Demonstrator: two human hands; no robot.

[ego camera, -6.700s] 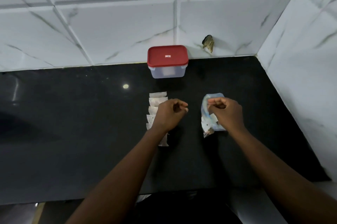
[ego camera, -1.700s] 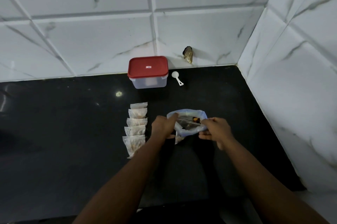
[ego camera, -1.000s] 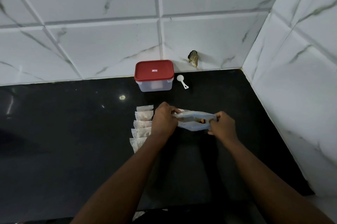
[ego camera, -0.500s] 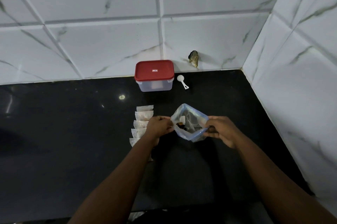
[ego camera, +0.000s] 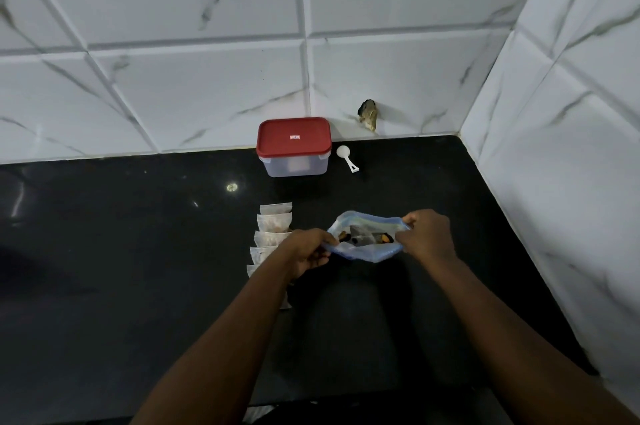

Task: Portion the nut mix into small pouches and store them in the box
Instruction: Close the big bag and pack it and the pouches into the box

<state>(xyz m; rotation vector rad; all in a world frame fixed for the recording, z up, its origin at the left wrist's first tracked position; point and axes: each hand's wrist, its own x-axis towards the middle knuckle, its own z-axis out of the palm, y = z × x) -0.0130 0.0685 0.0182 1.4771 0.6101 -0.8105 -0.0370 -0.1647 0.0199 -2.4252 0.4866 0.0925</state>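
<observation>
Since half a second ago the bag has tipped flatter, its mouth stretched wide between both hands. Left hand and right hand each pinch one side of the rim in a closed grip. Nuts show inside, mid-frame over the bench. Pouches lie just left, seemingly filled. Step in hand: opening the bag. Next, one hand must let go and fetch the scoop beside the lidded box, upper centre.
</observation>
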